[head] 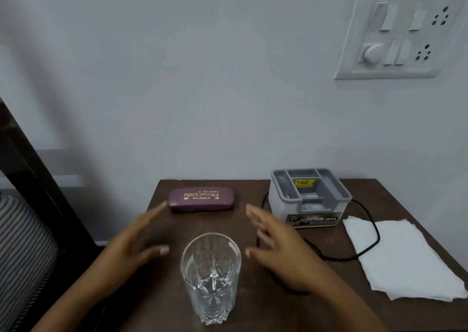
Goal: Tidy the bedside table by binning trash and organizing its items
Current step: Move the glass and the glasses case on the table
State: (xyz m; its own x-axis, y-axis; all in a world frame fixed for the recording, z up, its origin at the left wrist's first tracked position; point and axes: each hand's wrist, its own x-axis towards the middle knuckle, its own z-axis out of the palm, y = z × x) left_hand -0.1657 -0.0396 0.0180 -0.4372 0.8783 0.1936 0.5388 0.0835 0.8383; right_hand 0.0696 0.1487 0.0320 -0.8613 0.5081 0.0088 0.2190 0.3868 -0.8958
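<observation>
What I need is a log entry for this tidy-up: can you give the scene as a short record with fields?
table: dark wood
glass: clear, upright, front centre, looks empty
case: purple, closed, at back
box: grey, compartments, back right
cable: black, loops round box, crosses tissue
tissue: white, flat, right side
left hand: open, left of glass, holding nothing
right hand: open, right of glass, holding nothing
</observation>
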